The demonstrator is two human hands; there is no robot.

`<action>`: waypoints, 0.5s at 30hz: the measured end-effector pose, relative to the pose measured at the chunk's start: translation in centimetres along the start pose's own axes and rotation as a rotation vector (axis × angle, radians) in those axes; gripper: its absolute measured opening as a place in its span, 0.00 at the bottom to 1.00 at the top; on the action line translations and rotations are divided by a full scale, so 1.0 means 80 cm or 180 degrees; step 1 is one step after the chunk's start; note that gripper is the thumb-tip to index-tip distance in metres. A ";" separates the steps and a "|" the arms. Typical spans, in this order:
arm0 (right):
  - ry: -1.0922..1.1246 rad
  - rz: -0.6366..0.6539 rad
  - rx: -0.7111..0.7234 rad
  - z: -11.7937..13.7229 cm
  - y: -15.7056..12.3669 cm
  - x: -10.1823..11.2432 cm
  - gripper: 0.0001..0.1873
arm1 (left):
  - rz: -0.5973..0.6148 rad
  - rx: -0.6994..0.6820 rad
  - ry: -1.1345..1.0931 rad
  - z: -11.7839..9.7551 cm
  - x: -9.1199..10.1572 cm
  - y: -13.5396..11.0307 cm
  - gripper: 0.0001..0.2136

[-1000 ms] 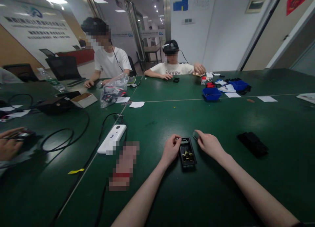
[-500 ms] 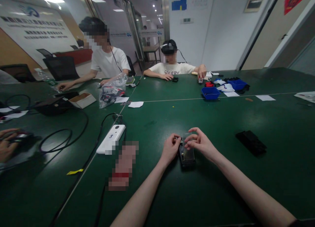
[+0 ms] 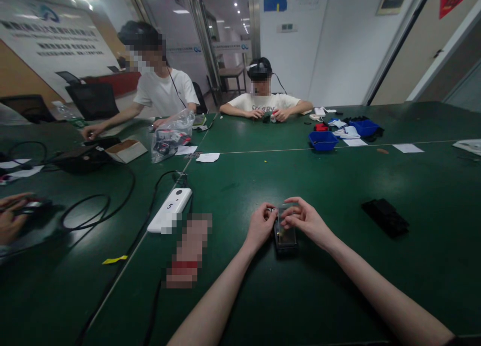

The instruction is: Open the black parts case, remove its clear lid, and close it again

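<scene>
In front of me on the green table lies a small black case (image 3: pixel 286 247) with a see-through lid (image 3: pixel 287 234) tilted up at its far end. My left hand (image 3: pixel 261 225) is closed at the case's far left corner, its fingertips pinched against the edge; a tiny part there is too small to make out. My right hand (image 3: pixel 306 222) comes from the right, with curved fingers on the clear lid and the index finger reaching over its top. The fingers partly cover the lid and the inside of the case.
A black object (image 3: pixel 385 217) lies to the right. On the left are a white numbered power bank (image 3: pixel 171 211), a blurred pinkish item (image 3: pixel 190 251), cables and a yellow strip (image 3: pixel 114 260). Blue trays (image 3: pixel 323 141) stand farther off. Two people sit opposite; another person's hands (image 3: pixel 13 218) show at left.
My hands and the case have hardly moved; the view has shifted slightly. The person opposite has drawn one hand in from the right, so both hands are now close together.
</scene>
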State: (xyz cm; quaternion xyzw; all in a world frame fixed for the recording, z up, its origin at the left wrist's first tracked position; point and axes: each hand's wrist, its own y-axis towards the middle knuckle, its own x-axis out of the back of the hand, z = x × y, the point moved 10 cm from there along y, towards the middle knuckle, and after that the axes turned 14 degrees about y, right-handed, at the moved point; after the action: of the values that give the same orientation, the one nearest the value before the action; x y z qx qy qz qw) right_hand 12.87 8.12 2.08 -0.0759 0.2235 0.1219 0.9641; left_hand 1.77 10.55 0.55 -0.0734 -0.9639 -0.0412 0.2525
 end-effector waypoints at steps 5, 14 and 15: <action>0.0010 0.0025 -0.0045 -0.003 -0.001 -0.004 0.22 | 0.0013 -0.0008 0.0009 -0.001 0.000 -0.001 0.09; -0.0629 0.0166 0.0085 0.003 -0.001 -0.005 0.19 | 0.0068 0.0002 -0.0104 -0.001 -0.002 -0.002 0.09; -0.0833 0.0164 0.0165 0.007 -0.001 -0.005 0.19 | 0.0062 0.0015 -0.0116 -0.001 -0.002 -0.002 0.09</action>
State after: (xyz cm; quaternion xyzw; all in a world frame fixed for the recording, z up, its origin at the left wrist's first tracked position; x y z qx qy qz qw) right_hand 12.79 8.06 2.72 -0.0286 0.1008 0.1496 0.9832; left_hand 1.90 10.39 0.50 -0.0829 -0.9677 -0.0351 0.2354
